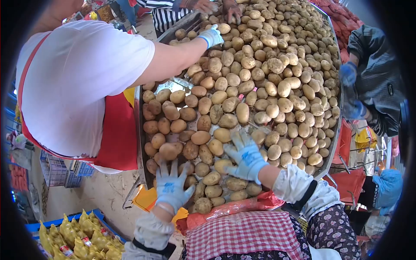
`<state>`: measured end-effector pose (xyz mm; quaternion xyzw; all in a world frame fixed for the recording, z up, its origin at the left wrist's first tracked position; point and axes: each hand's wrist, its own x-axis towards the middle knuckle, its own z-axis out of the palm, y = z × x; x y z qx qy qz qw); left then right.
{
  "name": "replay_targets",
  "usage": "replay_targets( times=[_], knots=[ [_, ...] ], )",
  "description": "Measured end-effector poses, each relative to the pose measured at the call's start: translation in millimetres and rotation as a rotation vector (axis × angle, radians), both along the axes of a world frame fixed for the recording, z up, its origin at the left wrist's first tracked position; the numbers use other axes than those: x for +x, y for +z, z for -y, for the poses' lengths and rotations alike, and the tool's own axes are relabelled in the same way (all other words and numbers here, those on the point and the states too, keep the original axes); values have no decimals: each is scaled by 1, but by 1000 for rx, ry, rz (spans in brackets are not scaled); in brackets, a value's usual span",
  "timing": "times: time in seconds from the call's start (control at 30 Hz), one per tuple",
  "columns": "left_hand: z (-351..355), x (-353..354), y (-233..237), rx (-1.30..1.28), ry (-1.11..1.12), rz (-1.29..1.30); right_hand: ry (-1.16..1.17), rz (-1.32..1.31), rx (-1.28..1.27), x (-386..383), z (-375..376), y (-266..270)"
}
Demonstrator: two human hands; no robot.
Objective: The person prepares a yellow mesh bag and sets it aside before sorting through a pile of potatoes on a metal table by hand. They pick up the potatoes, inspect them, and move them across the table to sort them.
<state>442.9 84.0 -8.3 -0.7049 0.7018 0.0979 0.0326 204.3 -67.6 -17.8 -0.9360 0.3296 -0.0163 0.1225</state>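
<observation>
A metal sorting table (141, 130) is heaped with many tan potatoes (260, 86). Both my hands wear blue-and-white gloves. My left hand (172, 187) lies flat on potatoes at the table's near left corner, fingers spread, holding nothing. My right hand (245, 157) rests on the potatoes near the front middle, fingers spread over a potato (223, 166) without closing on it. My checked apron (242, 234) is at the bottom.
A co-worker in a white shirt and red apron (82, 86) stands at left, gloved hand (211, 35) reaching across the potatoes. Another person's blue gloves (349, 73) work at the right edge. Red mesh sacks (338, 13) lie beyond. A blue crate of bottles (78, 238) sits bottom left.
</observation>
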Motion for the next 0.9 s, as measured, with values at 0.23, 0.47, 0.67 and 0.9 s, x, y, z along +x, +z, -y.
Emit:
replay_targets(
  times=[0.23,0.47,0.67,0.9],
  knots=[
    [28,21,20,406,324,-245,-225,286,6,3,48,-8],
    [51,-52,-13,-244,78,-151,-58,-158,-80,-2,-5,20],
    [-33,-17,-12,-15,-36,-222,-215,-60,265,-27,-2,23],
    [-57,-14,7,55,120,-203,-47,-149,62,-28,-34,3]
  ],
)
